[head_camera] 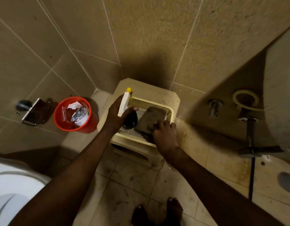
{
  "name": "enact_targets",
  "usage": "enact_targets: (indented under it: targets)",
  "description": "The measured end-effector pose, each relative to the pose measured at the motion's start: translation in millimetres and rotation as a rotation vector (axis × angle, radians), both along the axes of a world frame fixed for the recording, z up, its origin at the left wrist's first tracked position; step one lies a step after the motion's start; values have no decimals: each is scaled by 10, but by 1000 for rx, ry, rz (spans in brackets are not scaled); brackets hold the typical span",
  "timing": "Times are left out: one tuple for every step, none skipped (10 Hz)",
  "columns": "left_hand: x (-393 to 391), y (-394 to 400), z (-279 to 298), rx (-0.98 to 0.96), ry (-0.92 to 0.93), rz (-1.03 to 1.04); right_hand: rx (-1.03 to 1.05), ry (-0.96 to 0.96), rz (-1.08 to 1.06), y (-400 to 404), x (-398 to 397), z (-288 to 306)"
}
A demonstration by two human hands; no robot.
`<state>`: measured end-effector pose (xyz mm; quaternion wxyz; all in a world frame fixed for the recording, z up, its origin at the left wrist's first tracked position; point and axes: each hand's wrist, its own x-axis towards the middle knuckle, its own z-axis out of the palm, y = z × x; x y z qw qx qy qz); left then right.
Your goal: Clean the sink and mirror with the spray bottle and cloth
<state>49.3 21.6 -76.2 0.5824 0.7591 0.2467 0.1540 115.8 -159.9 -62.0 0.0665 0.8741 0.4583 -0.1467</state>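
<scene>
Left hand [118,114] curls round the spray bottle [124,103] neck — rigid, probably light — while right hand [164,133] fingers pinch the limp cloth [151,119] (edge hold suits).

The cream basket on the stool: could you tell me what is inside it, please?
Inside the basket lie a grey cloth, gripped by the right hand, and the spray bottle, held by the left hand. The cloth hides part of the mesh floor.

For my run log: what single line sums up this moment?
left hand grips spray bottle | right hand grips cloth | both over basket
</scene>
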Motion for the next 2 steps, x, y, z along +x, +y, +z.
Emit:
enact_targets:
  targets:
    - [-11, 29, 9, 54, 30, -53, 57, 16, -22, 15, 65, 11]
    - [-24, 152, 41, 155, 89, -155, 254, 67, -105, 107, 113, 107]
